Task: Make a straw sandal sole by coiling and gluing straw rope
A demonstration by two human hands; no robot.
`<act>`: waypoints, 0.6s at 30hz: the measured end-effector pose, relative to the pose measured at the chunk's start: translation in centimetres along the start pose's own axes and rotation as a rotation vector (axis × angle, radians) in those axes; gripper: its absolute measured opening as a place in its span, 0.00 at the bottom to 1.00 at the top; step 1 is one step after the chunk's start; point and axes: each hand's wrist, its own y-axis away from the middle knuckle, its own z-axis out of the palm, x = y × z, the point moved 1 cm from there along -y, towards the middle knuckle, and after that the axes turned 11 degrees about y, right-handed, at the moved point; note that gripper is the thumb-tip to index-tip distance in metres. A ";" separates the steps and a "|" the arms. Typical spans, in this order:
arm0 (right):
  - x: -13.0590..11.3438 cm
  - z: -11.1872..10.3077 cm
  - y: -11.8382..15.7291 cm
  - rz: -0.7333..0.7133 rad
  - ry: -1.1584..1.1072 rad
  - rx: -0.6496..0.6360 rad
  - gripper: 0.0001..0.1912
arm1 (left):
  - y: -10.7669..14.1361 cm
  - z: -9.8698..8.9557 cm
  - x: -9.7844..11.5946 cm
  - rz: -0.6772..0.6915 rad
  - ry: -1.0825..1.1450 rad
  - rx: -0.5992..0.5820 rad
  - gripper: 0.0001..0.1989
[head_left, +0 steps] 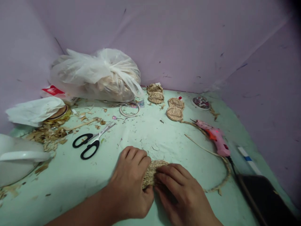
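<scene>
Between my hands at the front of the green tabletop is a coiled piece of woven straw rope, partly hidden by my fingers. My left hand is wrapped round its left side, thumb at the near edge. My right hand grips the right side with bent fingers. Two similar coiled straw pieces, one nearer and one farther back, lie beyond. A braided straw cord curves along the right. Black-handled scissors lie open to the left of my hands.
A pink glue gun lies at right, its cable running toward a dark flat object. At back are a stuffed plastic bag, a tape ring and a small dish. A white jug and straw scraps occupy the left.
</scene>
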 end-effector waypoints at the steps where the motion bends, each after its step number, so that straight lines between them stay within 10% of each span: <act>1: -0.1 0.1 0.0 0.010 0.013 -0.007 0.10 | 0.0 0.0 0.0 0.004 -0.001 -0.001 0.15; 18: -0.6 0.9 0.7 0.114 0.047 0.066 0.11 | -0.6 0.1 -0.1 0.063 -0.020 -0.077 0.10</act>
